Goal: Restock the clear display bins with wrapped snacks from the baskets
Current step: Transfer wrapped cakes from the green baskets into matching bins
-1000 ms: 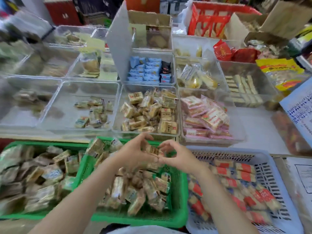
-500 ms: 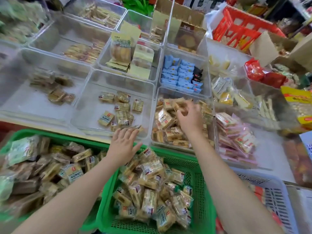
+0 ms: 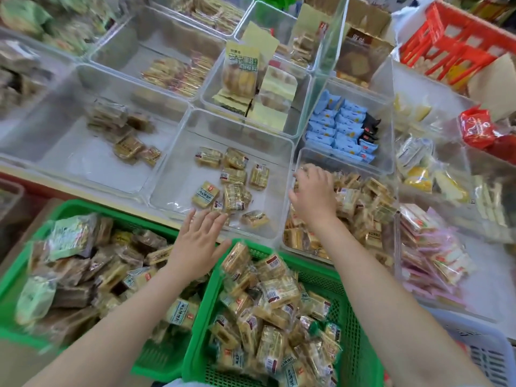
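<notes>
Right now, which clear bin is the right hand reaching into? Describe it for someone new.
Start at the right-hand green basket. The clear bin just beyond it holds the right hand. Unlike the sparse bin to its left, it is heaped with tan wrapped snacks.

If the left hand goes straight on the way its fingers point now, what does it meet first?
Probably the near wall of the clear bin: the left hand is spread open just before it, fingers pointing toward the few wrapped snacks inside. Depth is unclear.

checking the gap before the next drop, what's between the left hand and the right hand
In the head view, between the left hand and the right hand lie the near right corner of a sparsely filled clear bin and a wrapped snack on its floor.
</notes>
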A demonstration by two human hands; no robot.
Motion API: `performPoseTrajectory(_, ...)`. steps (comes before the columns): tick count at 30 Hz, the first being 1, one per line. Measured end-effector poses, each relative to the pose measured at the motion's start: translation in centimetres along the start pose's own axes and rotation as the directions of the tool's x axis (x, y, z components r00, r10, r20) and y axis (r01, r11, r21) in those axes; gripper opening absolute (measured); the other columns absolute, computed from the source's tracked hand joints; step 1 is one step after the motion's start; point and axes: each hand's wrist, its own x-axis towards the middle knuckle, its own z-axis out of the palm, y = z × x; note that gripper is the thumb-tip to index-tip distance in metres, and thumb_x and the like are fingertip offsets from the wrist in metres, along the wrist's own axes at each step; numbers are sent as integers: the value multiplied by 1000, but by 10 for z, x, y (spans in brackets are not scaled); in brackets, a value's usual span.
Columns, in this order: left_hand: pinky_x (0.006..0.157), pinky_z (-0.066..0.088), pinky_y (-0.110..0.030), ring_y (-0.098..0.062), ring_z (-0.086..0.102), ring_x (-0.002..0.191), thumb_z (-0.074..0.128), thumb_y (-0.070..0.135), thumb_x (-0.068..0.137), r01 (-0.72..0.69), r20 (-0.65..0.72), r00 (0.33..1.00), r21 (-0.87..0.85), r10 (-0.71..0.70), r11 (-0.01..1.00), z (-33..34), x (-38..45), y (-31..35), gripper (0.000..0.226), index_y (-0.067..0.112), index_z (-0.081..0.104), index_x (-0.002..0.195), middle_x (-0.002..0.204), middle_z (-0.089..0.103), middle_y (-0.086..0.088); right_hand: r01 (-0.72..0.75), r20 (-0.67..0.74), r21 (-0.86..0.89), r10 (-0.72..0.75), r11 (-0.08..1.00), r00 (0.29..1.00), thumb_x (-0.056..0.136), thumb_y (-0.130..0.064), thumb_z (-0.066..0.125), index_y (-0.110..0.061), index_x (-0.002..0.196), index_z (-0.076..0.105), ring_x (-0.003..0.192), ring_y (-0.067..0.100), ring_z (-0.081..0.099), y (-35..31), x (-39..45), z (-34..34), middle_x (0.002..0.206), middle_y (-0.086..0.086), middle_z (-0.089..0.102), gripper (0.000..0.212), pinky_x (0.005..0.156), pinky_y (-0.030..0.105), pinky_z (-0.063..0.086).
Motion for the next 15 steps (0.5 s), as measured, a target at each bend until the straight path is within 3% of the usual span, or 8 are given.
performPoseTrajectory(3, 122, -11, -40, -26, 31, 148, 17, 65, 99, -1, -15, 1000, 9, 1, 1000, 6, 3, 2, 74, 19, 38, 153, 153, 45, -6, 152, 224, 242, -208, 958, 952, 96, -18, 61, -16, 137, 51, 107, 19, 57, -43, 3, 11, 124, 3, 60, 42, 88, 30, 48)
performPoseTrajectory(7, 121, 5, -48, -28, 38, 144, 21, 63, 99, -22, -50, 998, 34, 23, 999, 11, 4, -2, 71, 17, 41, 149, 148, 50, -8, 378, 485, 36, -347, 925, 803, 93, -6, 59, -14, 130, 55, 111, 26, 58, -68, 7, 47, 124, 8, 59, 38, 88, 38, 53)
performPoseTrajectory(10, 120, 9, -50, -28, 40, 142, 24, 62, 99, -39, -57, 998, 44, 41, 998, 11, 4, -4, 69, 17, 40, 149, 146, 52, -8, 446, 532, -79, -341, 892, 775, 94, -6, 56, -12, 121, 59, 108, 26, 59, -70, 13, 62, 115, 8, 60, 28, 89, 39, 53)
performPoseTrajectory(12, 120, 9, -50, -27, 40, 142, 26, 62, 99, -48, -74, 996, 46, 52, 998, 11, 4, -4, 67, 18, 39, 149, 145, 52, -6, 383, 545, -42, -301, 923, 783, 94, -10, 59, -14, 110, 61, 98, 24, 64, -72, 18, 70, 106, 5, 66, 16, 85, 38, 56)
performPoseTrajectory(14, 121, 6, -48, -26, 38, 142, 28, 61, 99, -56, -96, 994, 48, 60, 997, 12, 4, -4, 66, 19, 39, 148, 146, 52, -6, 128, 551, 159, -196, 979, 811, 94, -19, 64, -16, 101, 62, 84, 19, 64, -70, 22, 65, 101, 4, 69, 8, 77, 36, 58)
performPoseTrajectory(15, 121, 4, -48, -26, 37, 143, 29, 61, 99, -56, -100, 993, 45, 60, 997, 13, 5, -5, 66, 19, 38, 149, 147, 51, -6, -58, 545, 319, -133, 946, 828, 94, -24, 65, -16, 100, 63, 77, 17, 63, -67, 22, 56, 98, 4, 69, 10, 71, 33, 58)
